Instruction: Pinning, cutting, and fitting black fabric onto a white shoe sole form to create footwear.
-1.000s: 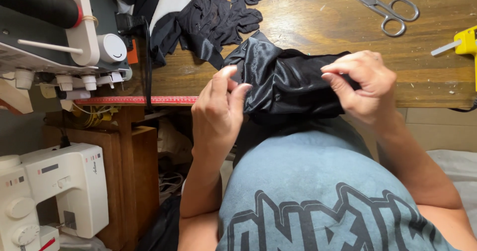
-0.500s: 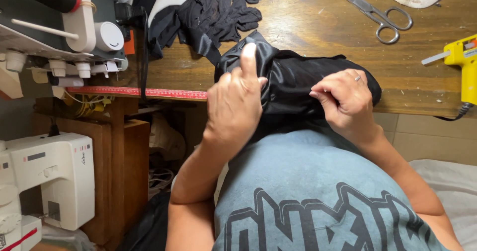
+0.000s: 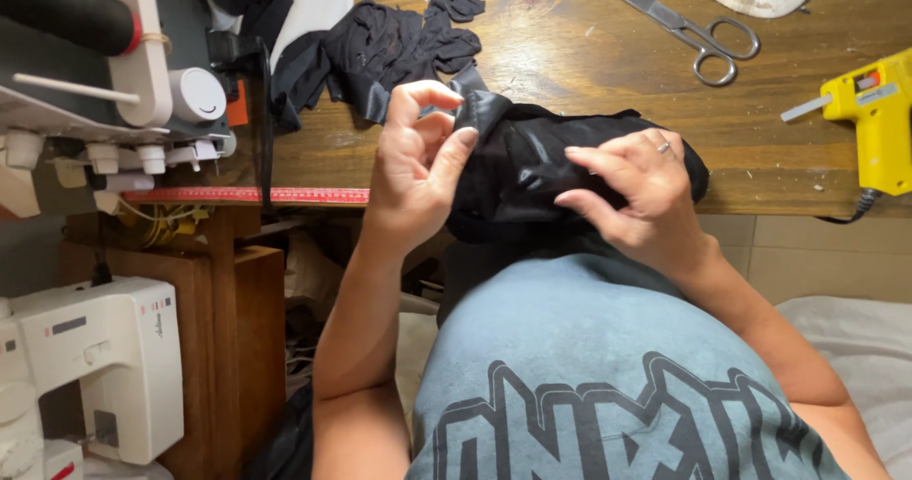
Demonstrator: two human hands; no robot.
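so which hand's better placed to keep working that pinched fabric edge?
Probably left. The left hand already pinches the top edge of the black fabric between thumb and fingers; the right hand only presses on the bundle's side.

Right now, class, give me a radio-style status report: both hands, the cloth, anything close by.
Left hand pinching black fabric edge. Right hand pressing fabric at table edge. Scissors, yellow glue gun apart, untouched.

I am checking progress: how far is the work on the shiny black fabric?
Done: black scraps lie cut beside the scissors. In hand: left hand pinches the black fabric piece; right hand presses it. Left: the glue gun lies untouched.
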